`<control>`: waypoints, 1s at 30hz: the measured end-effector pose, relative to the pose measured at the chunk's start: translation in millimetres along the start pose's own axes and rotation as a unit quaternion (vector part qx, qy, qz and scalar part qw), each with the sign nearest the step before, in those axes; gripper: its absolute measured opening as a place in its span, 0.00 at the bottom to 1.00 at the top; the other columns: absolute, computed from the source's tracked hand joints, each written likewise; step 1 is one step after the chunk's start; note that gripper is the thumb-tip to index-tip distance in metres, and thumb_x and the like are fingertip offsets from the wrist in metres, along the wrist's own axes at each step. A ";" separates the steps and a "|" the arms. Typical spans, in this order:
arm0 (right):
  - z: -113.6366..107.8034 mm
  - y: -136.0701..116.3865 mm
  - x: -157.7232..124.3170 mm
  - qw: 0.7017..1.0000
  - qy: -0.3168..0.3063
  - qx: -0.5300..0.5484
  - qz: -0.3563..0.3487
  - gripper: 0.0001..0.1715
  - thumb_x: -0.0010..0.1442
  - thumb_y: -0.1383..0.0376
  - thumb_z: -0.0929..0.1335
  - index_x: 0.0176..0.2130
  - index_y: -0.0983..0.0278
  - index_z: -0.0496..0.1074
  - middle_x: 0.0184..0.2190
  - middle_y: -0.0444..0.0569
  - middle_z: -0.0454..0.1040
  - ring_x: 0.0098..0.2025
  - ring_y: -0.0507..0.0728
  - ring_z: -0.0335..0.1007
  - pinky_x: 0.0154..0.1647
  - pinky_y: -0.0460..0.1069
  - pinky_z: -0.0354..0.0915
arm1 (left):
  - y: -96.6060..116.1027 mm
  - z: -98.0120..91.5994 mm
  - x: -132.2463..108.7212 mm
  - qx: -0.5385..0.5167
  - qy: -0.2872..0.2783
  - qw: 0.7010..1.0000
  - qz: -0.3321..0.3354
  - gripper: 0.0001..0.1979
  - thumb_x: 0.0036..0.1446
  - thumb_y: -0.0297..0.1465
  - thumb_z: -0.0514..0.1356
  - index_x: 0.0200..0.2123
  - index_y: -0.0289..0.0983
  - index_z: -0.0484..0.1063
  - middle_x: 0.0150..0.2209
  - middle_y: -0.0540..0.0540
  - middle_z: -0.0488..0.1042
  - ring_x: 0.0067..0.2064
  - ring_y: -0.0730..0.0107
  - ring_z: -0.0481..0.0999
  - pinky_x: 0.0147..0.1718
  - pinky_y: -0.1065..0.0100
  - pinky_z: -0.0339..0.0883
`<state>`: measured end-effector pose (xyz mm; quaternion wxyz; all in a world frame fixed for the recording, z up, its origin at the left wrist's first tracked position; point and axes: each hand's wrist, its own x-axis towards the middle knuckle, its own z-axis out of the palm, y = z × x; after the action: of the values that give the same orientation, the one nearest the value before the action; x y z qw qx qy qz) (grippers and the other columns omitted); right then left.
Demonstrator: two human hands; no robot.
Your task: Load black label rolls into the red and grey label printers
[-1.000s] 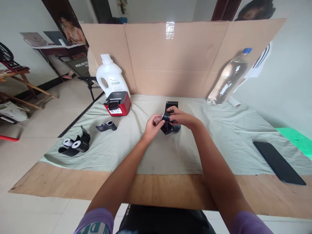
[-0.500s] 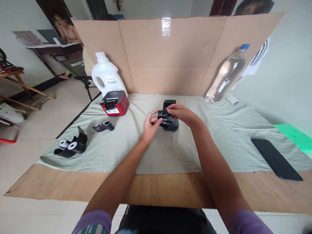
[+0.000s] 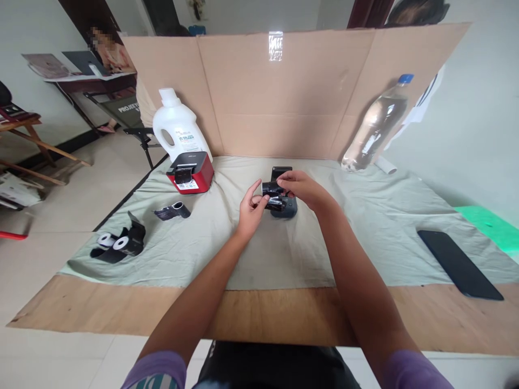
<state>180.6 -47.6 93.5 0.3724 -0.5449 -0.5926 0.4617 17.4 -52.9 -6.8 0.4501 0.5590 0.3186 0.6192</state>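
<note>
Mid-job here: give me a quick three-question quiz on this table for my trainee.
1. True or false: the left hand rests flat on the cloth.
2. The red printer stands just in front of: A) a kettle, B) a white jug, C) a toolbox?
3. What do that hand and the right hand grip above the dark printer?
Key: 1 false; 2 B; 3 a black roll.
</note>
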 end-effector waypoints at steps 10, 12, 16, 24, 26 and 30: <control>-3.8 -0.6 -3.0 0.999 -0.025 -0.011 0.019 0.08 0.62 0.62 0.67 0.32 0.64 0.72 0.25 0.44 0.69 0.29 0.51 0.65 0.29 0.46 0.56 | -6.5 0.8 5.7 -0.045 0.009 0.999 0.000 0.30 0.50 0.47 0.70 0.51 0.36 0.71 0.30 0.50 0.74 0.33 0.73 0.72 0.35 0.71 0.65; -5.8 -2.3 -4.8 0.999 -0.023 -0.015 0.018 0.10 0.62 0.60 0.67 0.32 0.64 0.72 0.26 0.44 0.68 0.30 0.51 0.65 0.28 0.47 0.55 | -4.7 2.2 5.7 -0.057 0.014 0.998 -0.006 0.29 0.49 0.47 0.71 0.49 0.36 0.72 0.31 0.50 0.75 0.34 0.72 0.73 0.37 0.70 0.67; -14.2 -6.3 -10.9 0.997 -0.046 -0.036 -0.049 0.13 0.61 0.56 0.67 0.38 0.62 0.74 0.34 0.45 0.72 0.34 0.52 0.66 0.32 0.47 0.58 | 1.6 5.7 3.3 -0.069 0.023 0.997 -0.020 0.27 0.47 0.46 0.72 0.44 0.37 0.72 0.24 0.55 0.71 0.27 0.76 0.70 0.33 0.71 0.66; -16.2 -11.8 -18.7 0.960 -0.097 -0.205 -0.162 0.15 0.53 0.64 0.71 0.43 0.62 0.76 0.34 0.45 0.77 0.33 0.54 0.67 0.34 0.48 0.60 | 0.0 7.9 -0.7 -0.072 0.028 0.995 -0.068 0.30 0.46 0.51 0.71 0.43 0.35 0.71 0.17 0.56 0.69 0.18 0.79 0.63 0.20 0.74 0.56; -14.4 -9.7 -15.4 0.960 -0.073 -0.211 -0.171 0.13 0.54 0.66 0.70 0.42 0.62 0.76 0.33 0.45 0.77 0.33 0.54 0.68 0.35 0.49 0.60 | -1.4 9.0 -2.4 -0.066 0.026 0.994 -0.079 0.32 0.47 0.52 0.70 0.47 0.35 0.70 0.18 0.57 0.69 0.18 0.79 0.63 0.20 0.75 0.56; -18.8 11.1 2.6 0.964 0.028 -0.198 -0.174 0.13 0.55 0.67 0.69 0.42 0.62 0.76 0.39 0.46 0.78 0.36 0.55 0.69 0.40 0.50 0.63 | -3.2 15.6 -9.4 -0.066 0.003 0.993 -0.100 0.42 0.49 0.49 0.71 0.61 0.34 0.61 0.18 0.60 0.66 0.20 0.78 0.64 0.22 0.74 0.57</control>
<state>201.4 -42.6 88.4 0.3477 -0.5091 -0.7474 0.2476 33.0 -61.9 -10.8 0.5446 0.4914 0.3332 0.5924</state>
